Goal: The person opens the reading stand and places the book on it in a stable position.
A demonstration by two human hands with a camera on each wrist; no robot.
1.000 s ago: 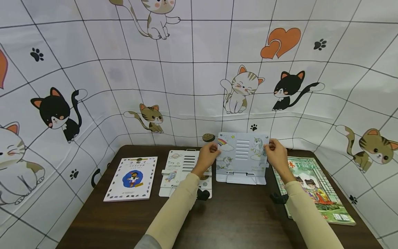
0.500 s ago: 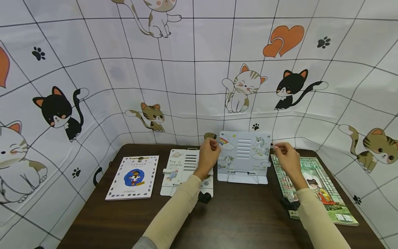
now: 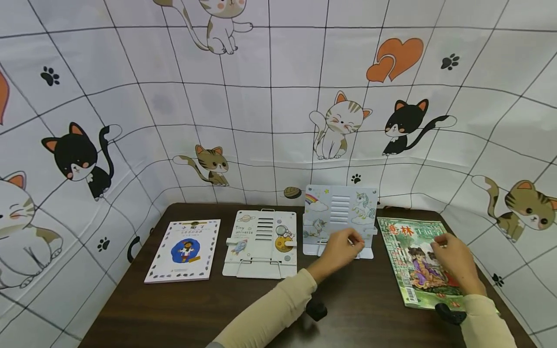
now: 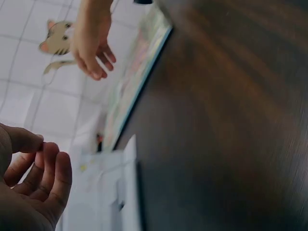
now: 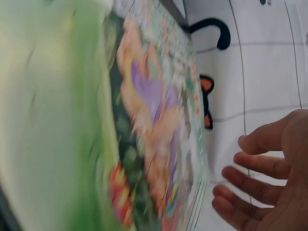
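My left hand [image 3: 336,252] hovers before a pale blue unicorn book stand [image 3: 318,207], hiding part of its lower edge. Its fingers curl loosely, thumb near the fingertips, and nothing shows between them in the left wrist view. Upright and tilted back, the stand has slots and a wire page holder at its foot. Over the green illustrated magazine [image 3: 419,280] on the right is my right hand [image 3: 458,263], covering part of the cover. Relaxed and apart, the right fingers [image 5: 252,185] hold nothing; whether they touch the magazine I cannot tell.
A white "Tiny universe" book stand [image 3: 254,253] sits left of the unicorn one. Further left lies a white book [image 3: 184,270] with a blue round picture. The dark wooden table [image 3: 183,314] meets a cat-patterned wall covering [image 3: 243,106] at the back.
Both hands have come away from the sides of the unicorn stand. The left moved right and nearer, across its front; the right moved right, over the magazine. The stand stays upright.
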